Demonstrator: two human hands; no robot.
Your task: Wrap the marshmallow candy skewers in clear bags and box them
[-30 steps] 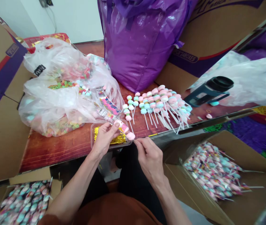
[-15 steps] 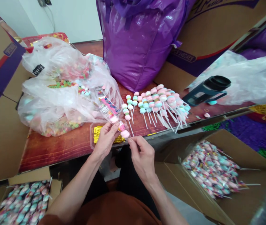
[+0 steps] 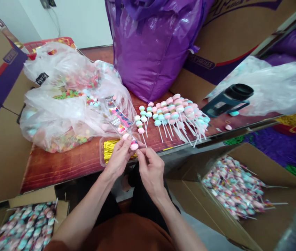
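My left hand point(image 3: 119, 155) pinches a clear printed wrapper point(image 3: 118, 120) that holds a pink candy skewer point(image 3: 133, 145), the wrapper's top pointing up-left. My right hand point(image 3: 149, 167) is closed on the skewer's stick just below the pink candies, its fingertips touching the left hand's. Both hands hover over a clear tray of gold twist ties point(image 3: 108, 148) at the front edge of the red-brown table point(image 3: 67, 164). A spread of unwrapped candy skewers point(image 3: 174, 115) lies on the table just to the right.
Clear plastic bags of loose candies point(image 3: 67, 101) fill the table's left. A purple bag point(image 3: 153, 45) stands behind. A dark bottle point(image 3: 226, 99) lies at right. Cardboard boxes of wrapped skewers sit at lower right point(image 3: 234, 190) and lower left point(image 3: 25, 226).
My right hand has moved up and left along the stick toward my left hand, pushing the pink skewer further into the wrapper. The hands now touch.
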